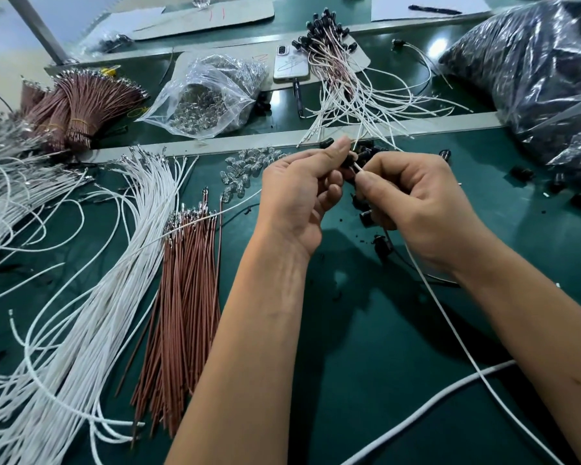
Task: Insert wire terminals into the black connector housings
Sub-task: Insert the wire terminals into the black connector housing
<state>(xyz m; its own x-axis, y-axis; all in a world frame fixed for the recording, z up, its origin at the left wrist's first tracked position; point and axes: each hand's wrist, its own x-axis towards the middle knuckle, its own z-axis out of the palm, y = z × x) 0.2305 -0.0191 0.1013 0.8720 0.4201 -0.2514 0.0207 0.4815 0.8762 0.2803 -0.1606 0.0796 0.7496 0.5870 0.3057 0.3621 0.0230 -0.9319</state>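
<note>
L hand (302, 193) gripping black housing (349, 161), R hand (413, 203) pinching white wire (450, 317)

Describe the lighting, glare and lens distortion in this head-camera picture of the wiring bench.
Head view: bright overhead light; forearm shadows fall on the green mat; glare streaks the black plastic bag and the clear bag; wide-angle distortion bows the grey rail; the hands are sharp.

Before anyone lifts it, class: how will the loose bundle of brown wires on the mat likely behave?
The brown wires would probably droop and fan apart: they are thin, long and unbound here. They look light. Their metal terminal ends may snag the neighbouring white wires.
</note>
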